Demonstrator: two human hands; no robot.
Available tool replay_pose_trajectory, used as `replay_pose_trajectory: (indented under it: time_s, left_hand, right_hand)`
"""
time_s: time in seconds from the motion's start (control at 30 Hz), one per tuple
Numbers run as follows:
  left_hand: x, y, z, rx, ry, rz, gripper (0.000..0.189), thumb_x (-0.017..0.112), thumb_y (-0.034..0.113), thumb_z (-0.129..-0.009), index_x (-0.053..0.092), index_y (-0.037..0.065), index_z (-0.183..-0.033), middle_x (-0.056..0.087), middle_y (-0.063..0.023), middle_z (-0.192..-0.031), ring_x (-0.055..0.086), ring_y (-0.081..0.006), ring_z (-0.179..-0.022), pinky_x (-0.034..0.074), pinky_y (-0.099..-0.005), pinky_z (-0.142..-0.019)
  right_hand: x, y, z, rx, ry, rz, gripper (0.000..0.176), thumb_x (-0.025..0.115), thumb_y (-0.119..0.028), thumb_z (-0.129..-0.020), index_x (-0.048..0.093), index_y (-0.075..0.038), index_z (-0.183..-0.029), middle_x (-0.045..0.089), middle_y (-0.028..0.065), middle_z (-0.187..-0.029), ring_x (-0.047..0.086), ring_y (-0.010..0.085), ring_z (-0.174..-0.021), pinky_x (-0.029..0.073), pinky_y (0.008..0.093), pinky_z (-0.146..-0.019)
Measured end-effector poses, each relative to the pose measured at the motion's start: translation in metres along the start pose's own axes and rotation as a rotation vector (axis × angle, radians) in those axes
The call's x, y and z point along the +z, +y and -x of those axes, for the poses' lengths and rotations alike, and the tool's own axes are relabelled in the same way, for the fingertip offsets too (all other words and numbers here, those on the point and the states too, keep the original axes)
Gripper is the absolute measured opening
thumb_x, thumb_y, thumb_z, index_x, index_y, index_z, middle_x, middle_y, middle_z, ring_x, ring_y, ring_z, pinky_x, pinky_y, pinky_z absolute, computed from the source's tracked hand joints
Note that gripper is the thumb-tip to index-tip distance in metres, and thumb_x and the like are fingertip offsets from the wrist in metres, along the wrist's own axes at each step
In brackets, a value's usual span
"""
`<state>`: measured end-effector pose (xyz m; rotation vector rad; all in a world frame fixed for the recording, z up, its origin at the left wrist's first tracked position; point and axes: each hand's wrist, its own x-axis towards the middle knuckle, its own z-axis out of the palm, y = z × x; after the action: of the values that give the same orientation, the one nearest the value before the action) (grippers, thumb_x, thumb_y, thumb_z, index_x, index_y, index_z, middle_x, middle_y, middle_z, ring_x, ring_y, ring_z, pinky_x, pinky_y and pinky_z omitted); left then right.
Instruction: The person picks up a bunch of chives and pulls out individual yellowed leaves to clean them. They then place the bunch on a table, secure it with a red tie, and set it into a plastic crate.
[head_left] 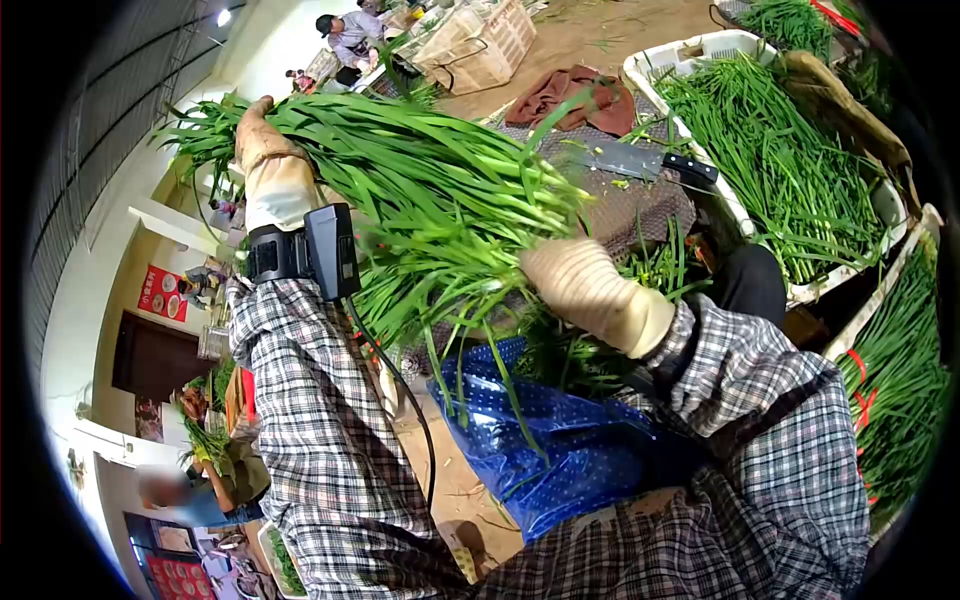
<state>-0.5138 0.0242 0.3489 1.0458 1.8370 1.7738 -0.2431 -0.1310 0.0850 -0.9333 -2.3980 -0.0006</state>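
Observation:
A thick bunch of garlic chives (pixel 420 150) with long flat leaves and pale stem ends lies across the middle. My left hand (pixel 262 140), in a soiled glove, grips its leafy end at the upper left, with leaves poking out beyond the fingers. My right hand (pixel 575 280), in a ribbed beige glove, is closed at the stems of the lower part of the bunch; its fingertips are hidden. A cleaver (pixel 625 158) with a black handle rests on the patterned grey surface (pixel 640 205) past the stem ends. Blue dotted plastic (pixel 570 440) covers my lap.
To the right, a white crate (pixel 700 130) is filled with chives, and more bundles with red ties (pixel 862 395) stand near it. A brown cloth (pixel 570 100) lies beyond the cleaver. Farther off are a pale crate (pixel 475 50), a seated person (pixel 350 40) and another person (pixel 225 480) holding greens.

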Motion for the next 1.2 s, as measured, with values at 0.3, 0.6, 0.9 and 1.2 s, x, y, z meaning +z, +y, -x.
replay_pose_trajectory:
  time_s: [0.3,0.6,0.9,1.2]
  left_hand:
    - [-0.066,-0.01,-0.19,0.219,-0.468,-0.207,0.035,0.044,0.018,-0.09,0.05,0.001,-0.12,0.055,-0.0197,-0.118,0.054,-0.0338,-0.104,0.043,-0.047,-0.091]
    - [-0.005,0.035,0.026,-0.013,-0.037,0.273,0.046,0.051,0.029,-0.086,0.049,-0.002,-0.12,0.053,-0.0206,-0.12,0.055,-0.0353,-0.103,0.042,-0.0447,-0.092]
    - [-0.001,0.045,0.058,-0.145,0.104,0.298,0.045,0.057,0.031,-0.082,0.054,0.0,-0.113,0.057,-0.0225,-0.113,0.058,-0.0383,-0.096,0.045,-0.047,-0.086]
    - [0.011,0.044,0.073,0.026,-0.057,0.329,0.04,0.057,0.028,-0.082,0.056,0.0,-0.109,0.059,-0.0215,-0.108,0.059,-0.0366,-0.091,0.047,-0.0461,-0.084]
  right_hand:
    - [-0.012,-0.007,0.086,0.468,-0.007,-0.783,0.076,0.075,-0.029,-0.068,0.039,-0.007,-0.131,0.047,0.0221,-0.127,0.046,0.0325,-0.118,0.038,0.0365,-0.098]
    - [0.061,-0.017,0.041,0.18,0.223,-0.18,0.015,0.056,-0.014,-0.085,0.059,-0.001,-0.092,0.059,0.0153,-0.071,0.059,0.0244,-0.067,0.047,0.0335,-0.062]
    - [0.002,-0.03,0.073,0.27,0.03,-0.411,0.047,0.055,-0.022,-0.084,0.042,-0.005,-0.127,0.061,0.0155,-0.089,0.061,0.0297,-0.083,0.05,0.039,-0.07]
    - [0.003,0.021,-0.001,0.599,-0.129,-2.389,0.017,0.054,-0.027,-0.088,0.055,-0.011,-0.095,0.042,-0.0064,-0.058,0.029,0.0022,-0.04,0.022,0.0182,-0.036]
